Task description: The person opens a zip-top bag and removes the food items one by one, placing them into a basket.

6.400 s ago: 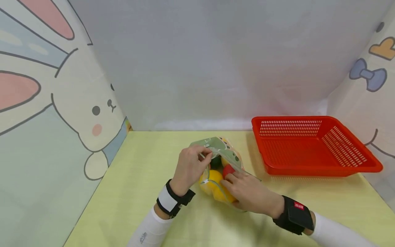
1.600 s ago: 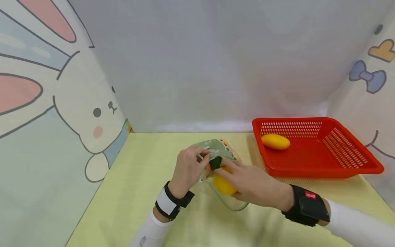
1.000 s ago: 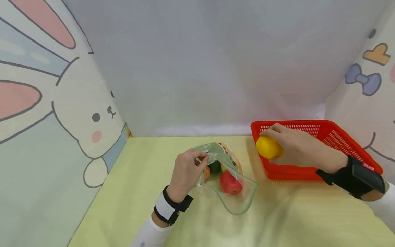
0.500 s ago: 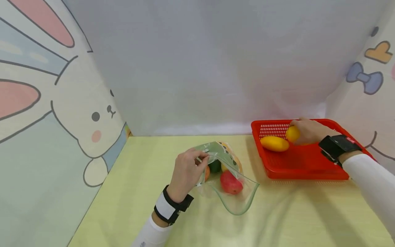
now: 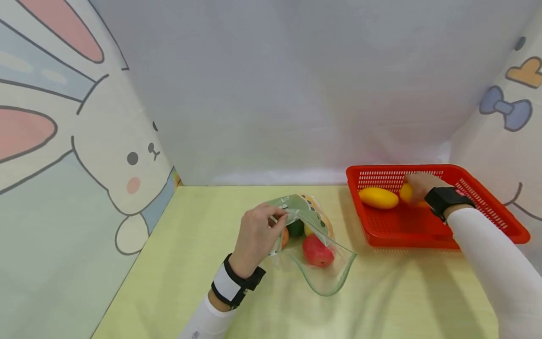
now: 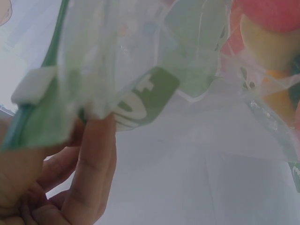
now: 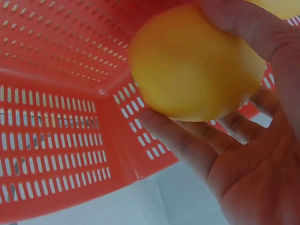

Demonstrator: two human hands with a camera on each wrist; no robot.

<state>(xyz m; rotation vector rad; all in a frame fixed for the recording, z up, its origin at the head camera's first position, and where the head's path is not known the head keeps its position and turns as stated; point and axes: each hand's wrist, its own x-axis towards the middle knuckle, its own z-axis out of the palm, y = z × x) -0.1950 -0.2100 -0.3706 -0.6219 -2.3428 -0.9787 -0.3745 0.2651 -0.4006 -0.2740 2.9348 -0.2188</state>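
My left hand [image 5: 259, 238] pinches the rim of a clear zip bag [image 5: 328, 275] with green print, keeping its mouth lifted. A red fruit [image 5: 317, 251] lies near the bag's mouth. Behind it sit a dark green piece [image 5: 295, 228] and an orange one [image 5: 285, 238], both partly covered. Over at the red basket [image 5: 406, 239], my right hand [image 5: 425, 184] reaches inside and holds a rounded yellow fruit [image 7: 192, 63], thumb on one side and fingers curled beneath. To its left in the basket rests a longer yellow fruit [image 5: 378, 198].
The basket's perforated walls rise around my right hand. Bag and basket share a pale yellow table [image 5: 186, 221]. A grey-white backdrop [image 5: 271, 94] closes off the back, and printed panels with a rabbit [image 5: 123, 141] and a bow stand at the sides.
The longer yellow fruit came into the basket first. My right hand then took the rounded yellow fruit from the bag, carried it right and lowered it into the basket. My left hand stayed put.
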